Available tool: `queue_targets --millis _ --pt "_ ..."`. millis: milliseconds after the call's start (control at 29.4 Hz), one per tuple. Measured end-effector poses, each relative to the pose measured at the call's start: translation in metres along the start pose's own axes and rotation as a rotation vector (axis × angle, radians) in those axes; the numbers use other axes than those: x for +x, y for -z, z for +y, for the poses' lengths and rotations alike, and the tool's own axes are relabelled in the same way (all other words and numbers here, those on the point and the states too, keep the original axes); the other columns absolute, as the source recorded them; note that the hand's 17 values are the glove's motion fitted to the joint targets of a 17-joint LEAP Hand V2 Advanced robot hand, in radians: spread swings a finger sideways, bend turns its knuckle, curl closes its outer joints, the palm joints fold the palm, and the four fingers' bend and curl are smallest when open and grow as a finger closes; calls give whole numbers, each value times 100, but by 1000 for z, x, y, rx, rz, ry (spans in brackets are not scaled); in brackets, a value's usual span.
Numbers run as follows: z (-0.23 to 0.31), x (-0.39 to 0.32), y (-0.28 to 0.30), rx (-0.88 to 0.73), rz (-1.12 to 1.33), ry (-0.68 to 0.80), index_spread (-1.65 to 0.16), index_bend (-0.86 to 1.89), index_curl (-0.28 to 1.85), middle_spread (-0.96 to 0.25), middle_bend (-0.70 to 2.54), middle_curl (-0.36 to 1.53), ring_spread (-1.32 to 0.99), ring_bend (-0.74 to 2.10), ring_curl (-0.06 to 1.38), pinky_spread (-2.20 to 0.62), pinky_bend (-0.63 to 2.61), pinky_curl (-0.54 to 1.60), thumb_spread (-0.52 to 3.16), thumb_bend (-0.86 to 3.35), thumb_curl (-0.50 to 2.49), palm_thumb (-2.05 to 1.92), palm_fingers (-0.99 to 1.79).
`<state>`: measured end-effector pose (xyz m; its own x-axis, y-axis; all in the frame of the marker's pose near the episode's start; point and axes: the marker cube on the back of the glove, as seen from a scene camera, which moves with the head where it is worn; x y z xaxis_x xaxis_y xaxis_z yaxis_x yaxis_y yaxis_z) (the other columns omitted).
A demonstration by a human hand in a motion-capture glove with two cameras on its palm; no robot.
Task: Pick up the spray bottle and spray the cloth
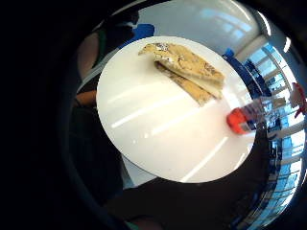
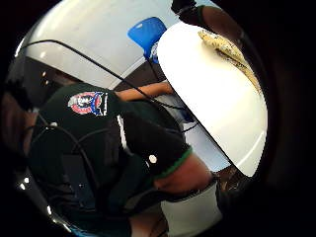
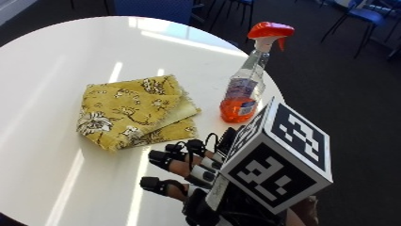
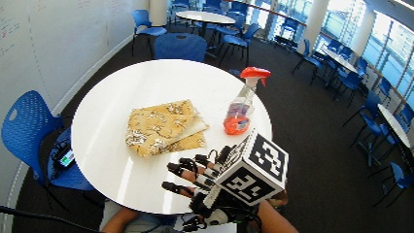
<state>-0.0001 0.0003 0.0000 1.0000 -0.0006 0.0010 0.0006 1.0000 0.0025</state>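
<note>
One clear plastic spray bottle with orange liquid and red trigger head (image 3: 247,84) stands upright on the round white worktop (image 3: 56,70), just beyond the black-gloved right hand (image 3: 188,169), which hovers open-fingered, holding nothing; folded yellow floral cloth (image 3: 134,113) lies beside.

I'm looking at the spray bottle (image 3: 247,84) standing upright near the edge of the round white counter (image 3: 56,61), a clear bottle with a red trigger head on top, a label round its middle and orange liquid filling only the bottom part. Just beside it, not touching, I've got the cloth (image 3: 134,112) lying flat on the counter: mustard yellow with a pale floral print, folded into a rough square with its layers fanned out at the corner nearest the bottle.
</note>
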Motion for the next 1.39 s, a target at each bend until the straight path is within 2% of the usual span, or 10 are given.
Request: queue_targets --millis 170,374,1021,1191,1395 --pt "1 -2 1 15 -2 9 -35 28 16 -10 24 11 -7 30 13 13 25 12 65 9 7 19 51" --pt "3 -1 5 39 5 3 -43 24 21 -13 23 16 -9 31 17 17 23 17 86 6 10 21 53" --pt "2 2 3 57 17 -17 -48 18 28 -15 18 24 -11 29 23 19 19 25 106 -1 19 25 56" --pt "-2 9 5 127 19 -78 -48 18 29 -15 17 25 -11 30 24 19 19 26 108 -2 20 25 56" --pt "-10 22 7 272 -12 -225 -47 16 30 -15 17 26 -11 34 27 20 19 27 111 0 22 30 62"
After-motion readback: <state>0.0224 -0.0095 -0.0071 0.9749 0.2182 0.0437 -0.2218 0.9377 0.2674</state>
